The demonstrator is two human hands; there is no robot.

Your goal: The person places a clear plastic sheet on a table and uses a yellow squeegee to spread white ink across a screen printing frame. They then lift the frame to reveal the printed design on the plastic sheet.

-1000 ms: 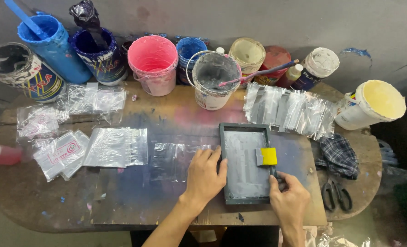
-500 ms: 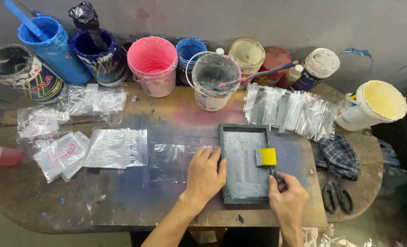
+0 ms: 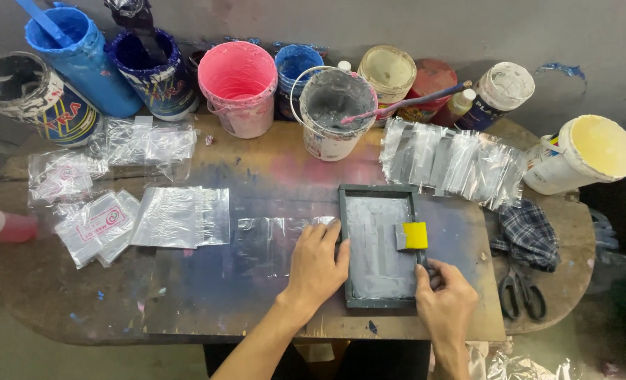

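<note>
Pulling the squeegee across the printing frame, low centre of the picture.
The right hand (image 3: pixel 445 299) has fingers clamped on the yellow squeegee (image 3: pixel 413 236); the left hand (image 3: pixel 318 264), fingers together, presses the frame (image 3: pixel 378 246) flat. Keep the pull even; 1 plastic bag (image 3: pixel 274 243) lies beside.

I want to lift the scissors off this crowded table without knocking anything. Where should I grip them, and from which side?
Take the scissors by the black loop handles, the end toward the table's near edge. Come from the near right: the blades point away, toward the checked cloth, and the right hand sits just to their left.
</note>
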